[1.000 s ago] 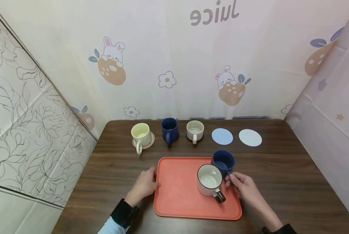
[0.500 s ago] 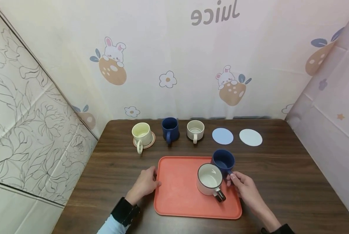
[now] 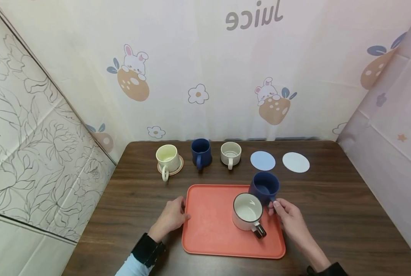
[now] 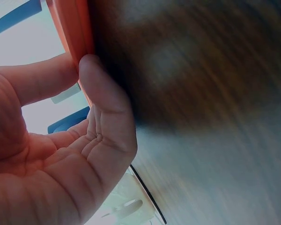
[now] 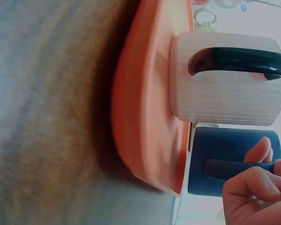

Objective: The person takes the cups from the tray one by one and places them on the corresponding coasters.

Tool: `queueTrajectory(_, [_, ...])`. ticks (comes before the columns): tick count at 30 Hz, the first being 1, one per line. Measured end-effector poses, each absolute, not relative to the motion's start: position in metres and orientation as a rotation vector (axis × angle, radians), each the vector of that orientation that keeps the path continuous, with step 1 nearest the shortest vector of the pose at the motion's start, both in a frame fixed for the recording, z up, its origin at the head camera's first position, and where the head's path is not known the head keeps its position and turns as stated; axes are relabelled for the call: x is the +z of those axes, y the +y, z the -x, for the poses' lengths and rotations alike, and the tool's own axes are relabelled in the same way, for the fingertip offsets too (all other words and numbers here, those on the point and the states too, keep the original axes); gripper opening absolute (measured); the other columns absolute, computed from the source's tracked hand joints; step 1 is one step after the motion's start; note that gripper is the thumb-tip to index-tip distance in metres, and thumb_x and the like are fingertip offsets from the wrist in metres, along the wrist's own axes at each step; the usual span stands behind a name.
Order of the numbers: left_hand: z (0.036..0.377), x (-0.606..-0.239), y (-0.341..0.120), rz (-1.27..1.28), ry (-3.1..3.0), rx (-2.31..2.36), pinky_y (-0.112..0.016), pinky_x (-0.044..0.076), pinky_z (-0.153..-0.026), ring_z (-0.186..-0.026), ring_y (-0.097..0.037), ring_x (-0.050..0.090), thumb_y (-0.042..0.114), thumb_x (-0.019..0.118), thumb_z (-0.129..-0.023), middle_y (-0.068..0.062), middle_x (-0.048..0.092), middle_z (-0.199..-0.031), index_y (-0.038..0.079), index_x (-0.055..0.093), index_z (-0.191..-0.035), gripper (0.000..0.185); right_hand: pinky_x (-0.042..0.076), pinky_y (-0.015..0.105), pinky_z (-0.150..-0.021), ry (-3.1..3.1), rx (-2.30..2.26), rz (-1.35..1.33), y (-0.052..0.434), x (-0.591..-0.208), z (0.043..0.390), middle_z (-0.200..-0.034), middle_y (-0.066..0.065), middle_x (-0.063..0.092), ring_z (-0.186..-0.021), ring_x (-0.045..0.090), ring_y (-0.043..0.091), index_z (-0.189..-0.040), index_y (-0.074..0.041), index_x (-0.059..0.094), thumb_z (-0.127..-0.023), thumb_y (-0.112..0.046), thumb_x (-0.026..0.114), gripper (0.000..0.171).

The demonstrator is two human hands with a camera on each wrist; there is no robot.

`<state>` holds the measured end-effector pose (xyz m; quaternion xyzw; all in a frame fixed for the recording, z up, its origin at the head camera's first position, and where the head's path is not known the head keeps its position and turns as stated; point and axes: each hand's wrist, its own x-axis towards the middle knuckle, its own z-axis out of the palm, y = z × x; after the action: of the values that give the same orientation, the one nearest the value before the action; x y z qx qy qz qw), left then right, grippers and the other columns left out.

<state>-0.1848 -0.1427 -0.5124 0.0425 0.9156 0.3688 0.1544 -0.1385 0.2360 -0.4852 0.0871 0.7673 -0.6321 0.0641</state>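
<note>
Fingers of the right hand [image 3: 289, 218] pinch the handle of the dark blue ceramic mug [image 3: 264, 186] at the orange plastic tray's [image 3: 208, 226] far right corner, the mug lying just beyond that grip, while the left hand [image 3: 171, 216], fingers relaxed, rests against the tray's left rim.

I see the head view bright and evenly lit, soft light from above, sharp throughout, only faint shadows under the far mugs and the orange tray [image 3: 208, 226]. Wide lens bends the curtain lines at the left and right edges. My left wrist view is poor: table [image 4: 210, 93] smeared by blur, a dark shadow beside the left hand [image 4: 61, 154], background blown white. Right wrist view has the near table blurred, white mug [image 5: 225, 93] fairly sharp, far side overexposed.
</note>
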Motion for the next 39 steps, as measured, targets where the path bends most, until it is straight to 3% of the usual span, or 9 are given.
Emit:
queueTrajectory(19, [0.184,-0.509,-0.141,-0.065,2.610,1.040,-0.032,0.051,-0.056,-0.065,-0.018,0.059,0.003,0.082,-0.091,-0.006,0.060,-0.078,0.004,0.061,-0.107,0.026,0.039,0.031,-0.058,2.453,-1.854,-0.232,0.241,-0.478,0.161,-0.097,0.018,0.061,-0.065,0.043,0.026,-0.120,0.008,0.056,-0.117,-0.029,0.038,0.041])
queueTrajectory(39, [0.185,-0.510,-0.141,-0.072,2.610,1.055,-0.033,0.051,-0.056,-0.065,-0.018,0.059,0.002,0.082,-0.090,-0.006,0.060,-0.079,0.004,0.061,-0.108,0.027,0.039,0.031,-0.056,2.563,-1.785,-0.243,0.248,-0.490,0.193,-0.102,0.021,0.060,-0.065,0.046,0.023,-0.121,0.004,0.057,-0.117,-0.033,0.036,0.043])
